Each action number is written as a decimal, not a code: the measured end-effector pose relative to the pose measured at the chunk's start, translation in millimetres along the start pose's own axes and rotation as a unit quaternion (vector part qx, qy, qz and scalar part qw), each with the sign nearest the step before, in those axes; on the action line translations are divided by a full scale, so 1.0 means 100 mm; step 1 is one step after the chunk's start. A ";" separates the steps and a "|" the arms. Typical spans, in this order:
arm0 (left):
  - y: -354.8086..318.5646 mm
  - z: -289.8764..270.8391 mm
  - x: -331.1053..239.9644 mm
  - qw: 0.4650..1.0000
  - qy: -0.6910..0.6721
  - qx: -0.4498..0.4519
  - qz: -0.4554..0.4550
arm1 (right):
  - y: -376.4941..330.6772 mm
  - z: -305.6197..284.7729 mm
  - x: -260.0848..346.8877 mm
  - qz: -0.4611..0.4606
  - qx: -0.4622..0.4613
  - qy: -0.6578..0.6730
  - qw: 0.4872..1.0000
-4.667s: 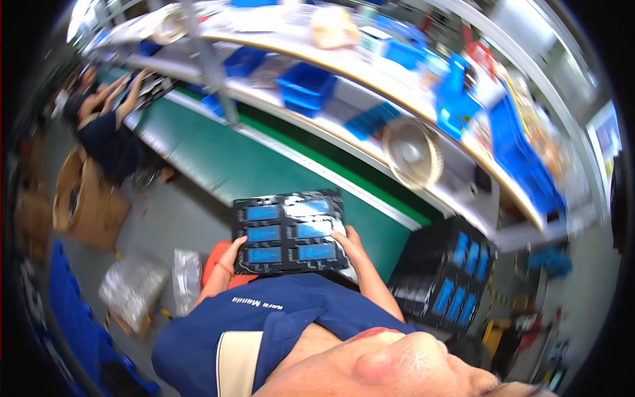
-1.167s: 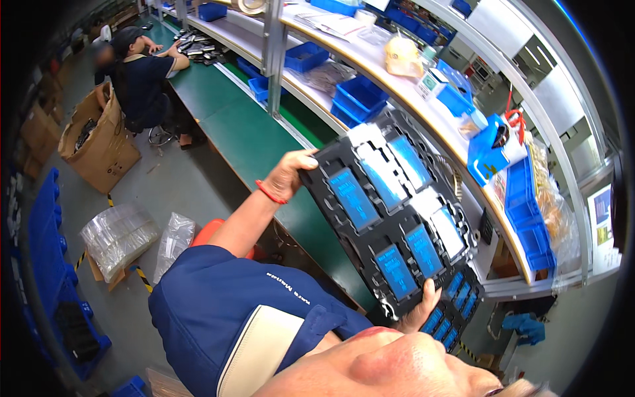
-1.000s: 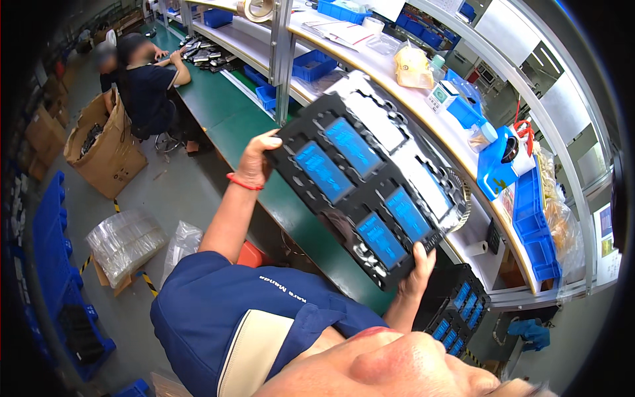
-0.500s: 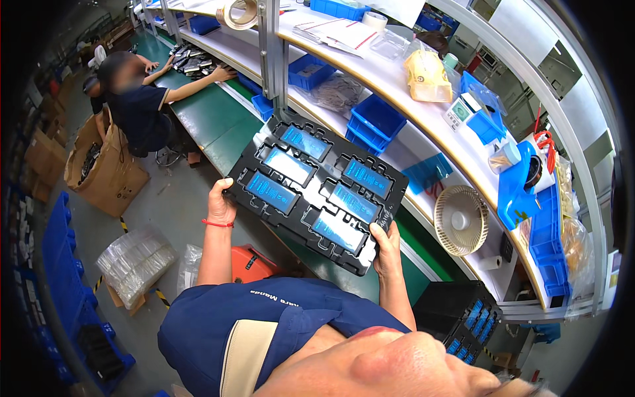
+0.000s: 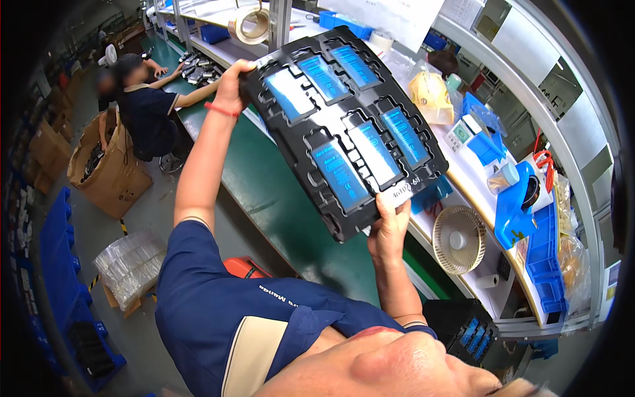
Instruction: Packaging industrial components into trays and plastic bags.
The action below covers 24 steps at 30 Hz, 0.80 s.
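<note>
Just then, compared with half a second earlier, I had the black tray [image 5: 344,126] raised higher and nearer the camera, swung so its long side ran from upper left to lower right over the green bench [image 5: 278,198]; it looked mid-carry, not set down. My left hand [image 5: 233,86] clamped the far upper-left corner, fingers curled over the rim. My right hand [image 5: 390,225] pinched the near lower-right edge, thumb on top by a white label [image 5: 405,192]. The six blue-filmed panels [image 5: 340,175] stayed seated in their pockets, between the two grips. A seated co-worker [image 5: 142,109] worked further along the bench.
</note>
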<state>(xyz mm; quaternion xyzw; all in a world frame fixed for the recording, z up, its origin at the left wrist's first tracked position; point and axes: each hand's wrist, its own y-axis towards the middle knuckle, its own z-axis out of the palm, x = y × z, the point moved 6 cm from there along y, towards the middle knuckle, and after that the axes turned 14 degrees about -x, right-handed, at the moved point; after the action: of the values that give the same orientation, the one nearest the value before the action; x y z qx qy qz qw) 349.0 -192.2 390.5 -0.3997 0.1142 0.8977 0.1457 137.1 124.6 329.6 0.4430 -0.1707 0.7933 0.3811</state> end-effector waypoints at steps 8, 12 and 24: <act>1.13 0.37 -0.07 0.999 0.040 0.032 -0.012 | 0.37 0.58 -0.09 -0.051 -0.054 0.030 0.997; 1.48 0.22 -0.02 0.998 0.058 0.003 -0.014 | 0.69 0.74 -0.24 -0.114 -0.061 0.002 0.992; 1.89 0.36 0.32 0.995 -0.007 -0.099 -0.009 | 0.96 0.83 -0.20 -0.006 -0.044 0.108 0.993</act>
<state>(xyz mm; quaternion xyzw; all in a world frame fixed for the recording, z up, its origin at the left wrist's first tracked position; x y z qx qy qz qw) 237.0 -350.9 406.9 -0.4073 0.0204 0.9059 0.1146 118.3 2.2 364.5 0.3390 -0.1603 0.8258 0.4212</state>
